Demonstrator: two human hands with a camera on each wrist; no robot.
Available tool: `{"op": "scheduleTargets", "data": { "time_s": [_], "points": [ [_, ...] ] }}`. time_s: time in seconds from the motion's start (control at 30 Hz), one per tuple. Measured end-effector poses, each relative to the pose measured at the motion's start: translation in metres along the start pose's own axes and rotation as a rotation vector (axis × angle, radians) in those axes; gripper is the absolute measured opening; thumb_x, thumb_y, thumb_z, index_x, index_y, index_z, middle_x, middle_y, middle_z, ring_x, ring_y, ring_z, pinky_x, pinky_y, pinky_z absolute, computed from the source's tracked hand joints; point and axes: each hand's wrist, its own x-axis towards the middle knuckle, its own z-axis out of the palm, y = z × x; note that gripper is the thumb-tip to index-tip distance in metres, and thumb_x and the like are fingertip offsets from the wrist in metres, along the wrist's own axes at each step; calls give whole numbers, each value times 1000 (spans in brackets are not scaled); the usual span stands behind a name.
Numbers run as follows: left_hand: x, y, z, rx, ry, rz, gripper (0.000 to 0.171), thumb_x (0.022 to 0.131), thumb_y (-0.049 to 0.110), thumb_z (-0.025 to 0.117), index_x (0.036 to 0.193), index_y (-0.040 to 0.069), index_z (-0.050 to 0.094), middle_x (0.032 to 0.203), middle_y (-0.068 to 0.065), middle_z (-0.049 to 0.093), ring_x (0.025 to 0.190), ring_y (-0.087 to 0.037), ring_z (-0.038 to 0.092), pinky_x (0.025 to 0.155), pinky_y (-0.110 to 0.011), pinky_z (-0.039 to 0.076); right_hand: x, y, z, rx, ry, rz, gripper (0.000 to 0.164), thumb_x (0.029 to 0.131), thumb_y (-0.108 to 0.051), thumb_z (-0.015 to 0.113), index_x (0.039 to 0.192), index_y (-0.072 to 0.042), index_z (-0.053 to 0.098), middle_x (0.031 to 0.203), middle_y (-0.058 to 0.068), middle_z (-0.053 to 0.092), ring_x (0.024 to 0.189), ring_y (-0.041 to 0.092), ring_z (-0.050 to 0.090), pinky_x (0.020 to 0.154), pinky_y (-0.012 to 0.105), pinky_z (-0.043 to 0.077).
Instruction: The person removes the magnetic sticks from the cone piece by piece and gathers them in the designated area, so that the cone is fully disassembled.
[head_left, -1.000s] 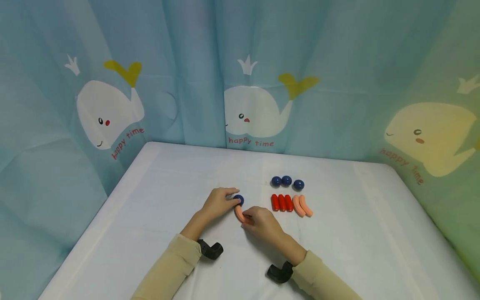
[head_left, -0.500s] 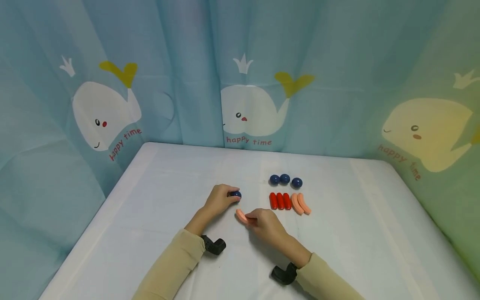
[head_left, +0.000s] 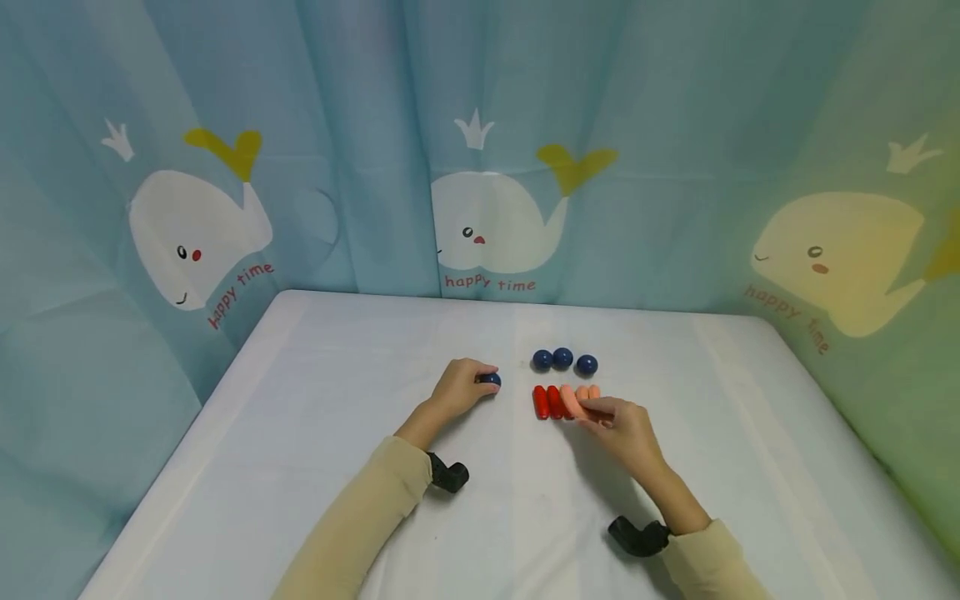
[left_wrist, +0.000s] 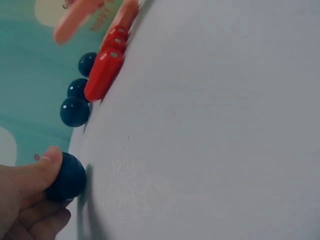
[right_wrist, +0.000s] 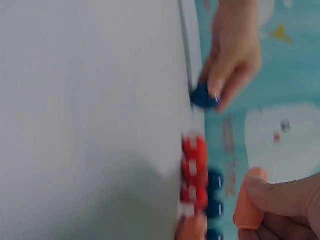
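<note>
My left hand pinches a dark blue ball between thumb and fingers, close over the white table. In the right wrist view the same ball shows under the left fingertips. My right hand pinches a curved orange-pink sausage-like piece. In the head view that piece overlaps the row of red sausage-like pieces and the two orange-pink pieces, which it partly hides. Behind this row lie three loose blue balls.
The white table spreads around both hands. A blue curtain with whale prints hangs along its back edge and sides. Each wrist wears a black camera mount.
My right hand has carried the orange-pink piece rightward to the row of pieces. My left hand, still holding the blue ball, has moved slightly right and away from me.
</note>
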Motion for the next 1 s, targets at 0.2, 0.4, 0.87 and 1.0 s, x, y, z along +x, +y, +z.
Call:
{"op": "scheduleTargets", "data": {
  "time_s": [0.2, 0.4, 0.87, 1.0],
  "points": [
    [15, 2, 9, 5, -5, -17, 33, 83, 17, 69, 113, 3, 66, 111, -9, 64, 106, -21, 57, 90, -32, 44, 2, 33, -26, 2, 32, 163, 27, 78, -2, 72, 102, 9, 66, 93, 21, 66, 84, 31, 64, 70, 39, 52],
    [30, 4, 17, 22, 11, -33, 33, 84, 17, 68, 115, 5, 65, 114, -7, 63, 109, -21, 55, 94, -32, 41, 2, 52, -33, -3, -28, 223, 28, 81, -3, 68, 104, 11, 64, 97, 23, 65, 87, 33, 62, 68, 32, 51],
    [52, 8, 22, 11, 13, -18, 34, 84, 15, 67, 115, 3, 64, 115, -9, 62, 110, -22, 55, 95, -32, 40, 4, 64, -30, 20, -65, 263, 28, 83, -3, 65, 107, 11, 63, 102, 25, 62, 92, 34, 59, 70, 35, 51],
    [55, 6, 25, -3, 21, -1, 33, 85, 14, 67, 116, 3, 64, 114, -9, 62, 109, -22, 55, 94, -31, 41, 4, 65, -29, 13, -66, 215, 26, 82, -1, 65, 106, 11, 63, 101, 24, 63, 93, 34, 60, 73, 36, 50]
  ]
}}
